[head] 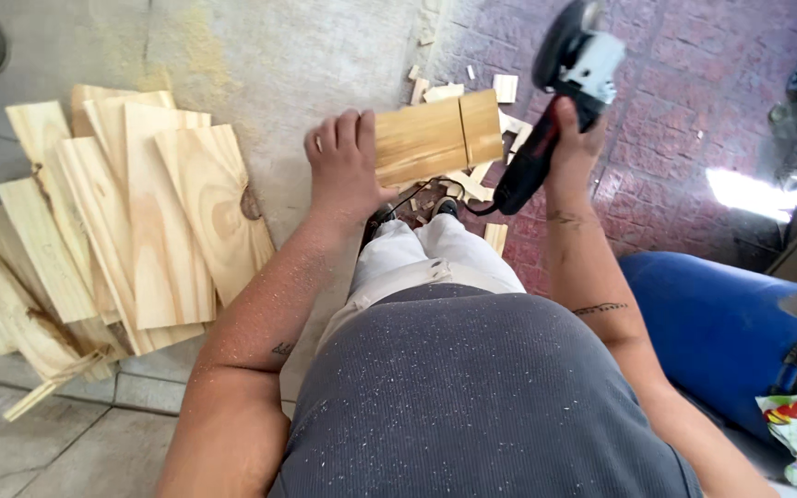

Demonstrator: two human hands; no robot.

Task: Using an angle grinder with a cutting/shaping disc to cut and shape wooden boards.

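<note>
A short pine board (437, 136) is held out in front of the body by the left hand (343, 166), whose fingers are wrapped over its near end; a dark line, judged to be a saw kerf, runs across the board close to its far end. An angle grinder (560, 101) is gripped by its body in the right hand (572, 143), fingers closed round it, the disc end raised up and away from the board and not touching it. For the step in hand to be done well, it is judged that the board should be gripped well back from the kerf, that the grinder's black cord (417, 195), seen looping below the board, should be kept out of the disc's path, and that the disc should be brought squarely to the line with the legs kept back. Below, small wood offcuts (472, 180) are scattered on the floor about the feet. The floor is of bare grey concrete (306, 55) on the left and of reddish patterned paving (694, 83) on the right. A fanned stack of pine planks (131, 221) lies on the concrete, well apart from the hands, and a blue barrel (721, 323) is seen at the right. Sawdust is speckled over the forearms and the grey shirt.
</note>
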